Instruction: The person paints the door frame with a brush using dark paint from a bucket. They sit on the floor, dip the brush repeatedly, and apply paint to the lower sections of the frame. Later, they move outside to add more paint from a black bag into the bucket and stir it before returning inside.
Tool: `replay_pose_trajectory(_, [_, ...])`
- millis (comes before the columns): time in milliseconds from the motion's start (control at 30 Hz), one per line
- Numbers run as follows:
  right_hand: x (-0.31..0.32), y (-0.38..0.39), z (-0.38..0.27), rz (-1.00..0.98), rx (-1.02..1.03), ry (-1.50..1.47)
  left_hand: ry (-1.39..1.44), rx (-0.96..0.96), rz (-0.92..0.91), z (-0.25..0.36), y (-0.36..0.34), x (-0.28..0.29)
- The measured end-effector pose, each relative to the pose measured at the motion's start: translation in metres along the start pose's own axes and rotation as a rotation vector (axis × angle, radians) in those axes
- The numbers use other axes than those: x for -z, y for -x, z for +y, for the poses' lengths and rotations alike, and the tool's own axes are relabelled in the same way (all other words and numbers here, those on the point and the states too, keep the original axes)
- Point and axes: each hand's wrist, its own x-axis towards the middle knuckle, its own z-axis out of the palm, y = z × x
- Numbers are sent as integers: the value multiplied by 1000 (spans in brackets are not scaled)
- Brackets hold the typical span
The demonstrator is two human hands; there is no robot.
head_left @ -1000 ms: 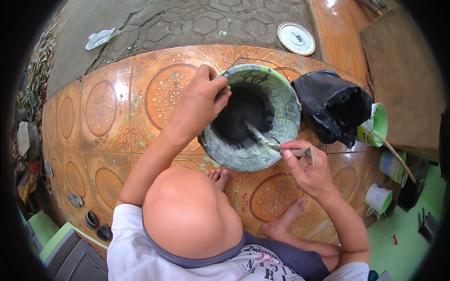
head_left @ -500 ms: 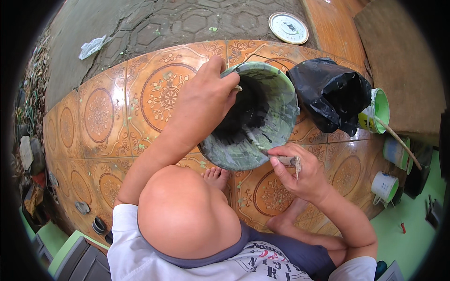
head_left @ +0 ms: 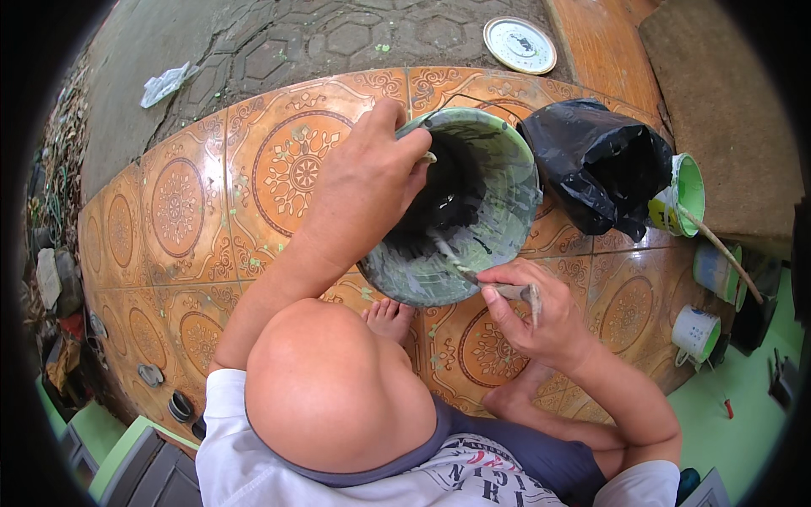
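A paint-streaked bucket (head_left: pixel 507 182), green and dark inside, is tilted with its mouth toward me. My left hand (head_left: pixel 372 173) grips its rim at the upper left, fingers curled over the edge. A small pale bit shows beside those fingers; I cannot make out what it is. My right hand (head_left: pixel 541 313) is closed around the pale handle of a paint-smeared hand tool (head_left: pixel 463 271), brush or scraper. The tool's narrow whitish end reaches over the near rim into the bucket, at the streaked inner wall. Dark, shiny wetness shows deeper inside.
Right of the bucket lies a black plastic bag (head_left: pixel 583 160). Beyond it stand a green-lined pail (head_left: pixel 688 190) with a stick (head_left: pixel 722 253) and a white cup-like container (head_left: pixel 697 332). A round lid (head_left: pixel 520 46) lies at the back, a crumpled plastic bag (head_left: pixel 167 84) at far left.
The right hand and the tool have shifted slightly left and up along the bucket's inner wall. The left hand keeps its hold on the rim.
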Motion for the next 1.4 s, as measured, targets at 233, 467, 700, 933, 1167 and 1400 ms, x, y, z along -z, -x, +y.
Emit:
replay_pose_trajectory(233, [-1, 4, 3, -35, -25, -51, 3, -9, 8, 0, 0, -4])
replay_pose_trajectory(467, [2, -3, 5, 38, -80, 0, -26, 2, -18, -4, 1, -4])
replay_pose_trajectory(700, [2, -7, 10, 84, -50, 29, -32, 17, -25, -6, 2, -4])
replay_pose_trajectory(933, [2, -6, 16, 88, -95, 20, -36, 14, -24, -6, 5, -3])
replay_pose_trajectory(1167, [2, -3, 7, 1, -110, 0, -4, 7, 17, -6, 6, -3])
replay_pose_trajectory(1400, [-1, -7, -4, -47, -21, 1, 17, 15, 27, -7, 8, -4])
